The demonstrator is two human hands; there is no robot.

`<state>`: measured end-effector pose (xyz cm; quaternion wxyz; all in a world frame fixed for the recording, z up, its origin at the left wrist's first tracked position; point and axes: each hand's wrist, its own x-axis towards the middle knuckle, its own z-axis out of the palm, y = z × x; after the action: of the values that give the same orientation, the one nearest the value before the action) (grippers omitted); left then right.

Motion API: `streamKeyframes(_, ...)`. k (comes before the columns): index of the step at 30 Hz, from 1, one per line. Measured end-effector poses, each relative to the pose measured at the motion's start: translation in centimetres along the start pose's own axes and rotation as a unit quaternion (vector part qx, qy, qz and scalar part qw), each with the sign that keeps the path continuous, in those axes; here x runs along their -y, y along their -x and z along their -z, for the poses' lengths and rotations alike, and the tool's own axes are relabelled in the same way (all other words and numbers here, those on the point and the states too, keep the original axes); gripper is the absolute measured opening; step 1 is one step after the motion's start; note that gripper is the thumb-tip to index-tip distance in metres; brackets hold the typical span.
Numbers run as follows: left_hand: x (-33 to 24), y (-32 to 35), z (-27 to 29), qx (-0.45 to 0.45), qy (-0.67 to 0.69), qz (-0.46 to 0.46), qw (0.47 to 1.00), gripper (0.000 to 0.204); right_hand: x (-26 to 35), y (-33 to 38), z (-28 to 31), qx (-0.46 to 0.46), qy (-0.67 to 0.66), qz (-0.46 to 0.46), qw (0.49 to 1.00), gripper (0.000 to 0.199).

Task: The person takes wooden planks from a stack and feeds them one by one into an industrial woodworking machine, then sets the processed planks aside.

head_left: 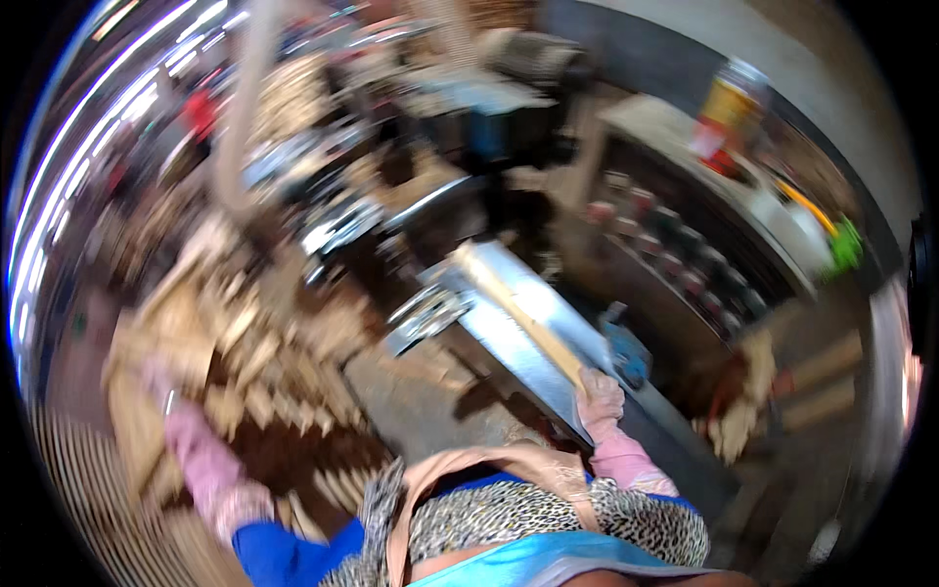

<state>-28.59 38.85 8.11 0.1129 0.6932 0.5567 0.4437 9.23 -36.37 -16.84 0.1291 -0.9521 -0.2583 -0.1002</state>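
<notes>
My right hand (599, 399), in what looks like a pale glove below a pink sleeve, is closed around the near end of a long, narrow wooden strip (518, 318). The strip lies along a shiny metal machine table (504, 362), its far end close to the machine's metal parts. Out to the left, my left hand (156, 377) reaches to a stack of wooden pieces (249, 357), next to a broad flat piece of wood (181, 342). Motion blur smears the left fingers, so whether they grip a piece cannot be made out.
A metal fixture (430, 315) sits at the table's left edge. Beyond it stands blurred machinery (342, 220). On the right, a shelf unit (665, 127) carries a yellow and red container (729, 112) and a green object (845, 245). Wooden boards (822, 391) lie lower right.
</notes>
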Motion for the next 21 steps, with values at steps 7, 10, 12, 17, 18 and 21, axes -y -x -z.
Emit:
streamKeyframes(7,-13.9,7.9,-11.1,0.076,0.054,-0.062,0.994,0.065,-5.6,5.3,8.1,0.142,0.018,-0.083,0.986,0.049)
streamKeyframes(10,-17.3,15.6,-12.0,0.130,0.093,-0.084,0.984,0.068,-2.5,2.4,5.2,0.151,-0.016,-0.106,0.983,0.059)
streamKeyframes(12,-17.1,19.6,-11.3,0.146,0.088,-0.078,0.982,0.070,0.1,-2.9,0.8,0.108,-0.030,-0.013,0.994,0.062)
streamKeyframes(17,-17.1,23.4,-10.0,0.136,0.054,-0.064,0.987,0.076,4.8,-11.8,-2.1,0.042,-0.070,0.105,0.991,0.060)
streamKeyframes(18,-17.0,22.7,-9.7,0.123,0.042,-0.052,0.990,0.077,5.5,-12.6,-2.3,0.050,-0.070,0.131,0.988,0.059)
streamKeyframes(21,-16.5,20.7,-8.5,0.077,0.003,-0.008,0.997,0.081,9.1,-16.0,-2.6,0.091,-0.098,0.080,0.988,0.057)
